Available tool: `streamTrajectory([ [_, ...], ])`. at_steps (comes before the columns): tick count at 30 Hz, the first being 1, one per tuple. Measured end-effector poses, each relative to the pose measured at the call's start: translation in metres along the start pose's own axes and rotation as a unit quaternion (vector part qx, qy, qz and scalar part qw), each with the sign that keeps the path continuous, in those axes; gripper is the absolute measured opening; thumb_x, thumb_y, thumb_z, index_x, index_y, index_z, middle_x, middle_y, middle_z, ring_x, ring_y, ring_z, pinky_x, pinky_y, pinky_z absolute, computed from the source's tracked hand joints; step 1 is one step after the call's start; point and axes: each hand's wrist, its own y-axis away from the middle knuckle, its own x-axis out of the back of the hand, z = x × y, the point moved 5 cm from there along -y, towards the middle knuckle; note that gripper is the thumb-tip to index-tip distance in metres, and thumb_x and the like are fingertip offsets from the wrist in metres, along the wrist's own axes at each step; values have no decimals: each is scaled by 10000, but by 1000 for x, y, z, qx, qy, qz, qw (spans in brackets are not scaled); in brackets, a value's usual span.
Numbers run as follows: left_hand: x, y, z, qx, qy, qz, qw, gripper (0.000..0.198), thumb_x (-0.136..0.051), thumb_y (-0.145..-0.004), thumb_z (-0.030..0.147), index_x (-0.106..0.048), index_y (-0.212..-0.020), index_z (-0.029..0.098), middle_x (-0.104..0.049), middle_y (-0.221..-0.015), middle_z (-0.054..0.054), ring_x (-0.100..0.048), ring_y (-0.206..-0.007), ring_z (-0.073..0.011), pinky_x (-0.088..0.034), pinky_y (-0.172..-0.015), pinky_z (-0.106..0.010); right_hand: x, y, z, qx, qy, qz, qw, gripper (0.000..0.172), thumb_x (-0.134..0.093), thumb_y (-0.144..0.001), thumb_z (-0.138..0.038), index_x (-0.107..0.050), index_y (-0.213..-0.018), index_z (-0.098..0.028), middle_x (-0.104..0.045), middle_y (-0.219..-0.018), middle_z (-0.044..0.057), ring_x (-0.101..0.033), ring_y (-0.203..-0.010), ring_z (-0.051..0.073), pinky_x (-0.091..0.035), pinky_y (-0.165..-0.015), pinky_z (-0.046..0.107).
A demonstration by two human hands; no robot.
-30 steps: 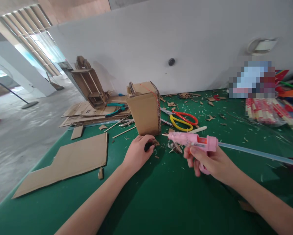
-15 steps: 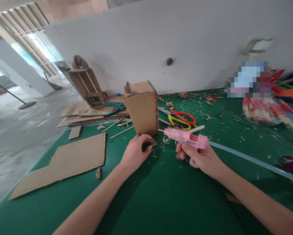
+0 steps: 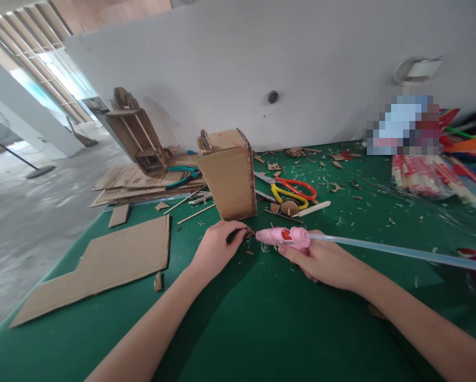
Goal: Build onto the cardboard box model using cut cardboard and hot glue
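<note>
My right hand (image 3: 317,260) is wrapped round a pink hot glue gun (image 3: 280,237), with a long clear glue stick (image 3: 365,244) running out of its back. The gun's nozzle points left, close to the fingertips of my left hand (image 3: 218,244). Between its thumb and fingers my left hand pinches a small brown piece of cardboard (image 3: 249,232), mostly hidden by the fingers. Just behind that hand an upright cardboard box (image 3: 230,180) stands on the green table (image 3: 262,329), its top bearing a small raised piece and a red thread.
Scissors (image 3: 291,192) with red and yellow handles lie right of the box, near a wooden stick (image 3: 313,209). Teal-handled pliers (image 3: 182,178) rest on stacked cardboard (image 3: 119,183) at left. A large cut cardboard sheet (image 3: 122,254) lies front left. Wrapped sticks (image 3: 416,178) lie at right.
The glue gun has swung down and toward my left hand, its nozzle moving from beside the box to the small piece. My left hand keeps its pinch almost in place.
</note>
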Motion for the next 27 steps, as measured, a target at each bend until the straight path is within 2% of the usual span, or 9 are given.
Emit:
streamTrajectory([
  [7, -1, -2, 0, -7, -19, 2, 1000, 173, -516, -860, 200, -676, -914, 235, -720, -911, -5, -653, -821, -160, -507, -769, -296, 3, -2, -10, 48, -41, 40, 997, 362, -492, -857, -514, -662, -653, -267, -482, -428, -26, -490, -435, 141, -367, -465, 269],
  [11, -1, -3, 1, 0, -24, -3, 1000, 167, -520, -855, 192, -676, -903, 229, -720, -890, -2, -649, -808, -162, -504, -763, -304, 7, -1, -20, 52, -43, 19, 998, 322, -471, -870, -496, -702, -809, -279, -553, -529, -28, -479, -434, 123, -394, -494, 265],
  [14, 0, -2, 1, 6, -29, -2, 1000, 160, -524, -855, 201, -677, -897, 226, -718, -883, -2, -644, -810, -166, -501, -767, -309, 7, 0, -18, 53, -26, 7, 998, 335, -467, -874, -504, -691, -762, -282, -546, -529, -25, -497, -459, 133, -397, -512, 267],
  [18, -1, -2, -1, 10, -32, -3, 999, 164, -522, -852, 201, -678, -894, 229, -717, -888, -5, -645, -818, -168, -500, -766, -303, 5, 0, -6, 51, -20, 26, 998, 330, -504, -855, -513, -671, -690, -282, -484, -453, -19, -556, -548, 182, -403, -553, 279],
  [23, -1, -2, -2, 7, -25, 0, 1000, 168, -514, -856, 212, -674, -904, 232, -713, -891, -9, -643, -818, -167, -499, -759, -300, 4, 0, -5, 24, 9, 38, 999, 378, -469, -869, -527, -667, -679, -268, -561, -549, -2, -558, -542, 171, -405, -528, 282],
  [27, -2, -3, -1, 10, -20, -9, 1000, 168, -512, -855, 202, -670, -905, 229, -712, -896, -6, -640, -823, -168, -496, -768, -304, 7, 0, -24, 68, -10, 24, 997, 296, -454, -896, -454, -714, -945, -319, -663, -701, -10, -611, -622, 174, -467, -628, 293],
])
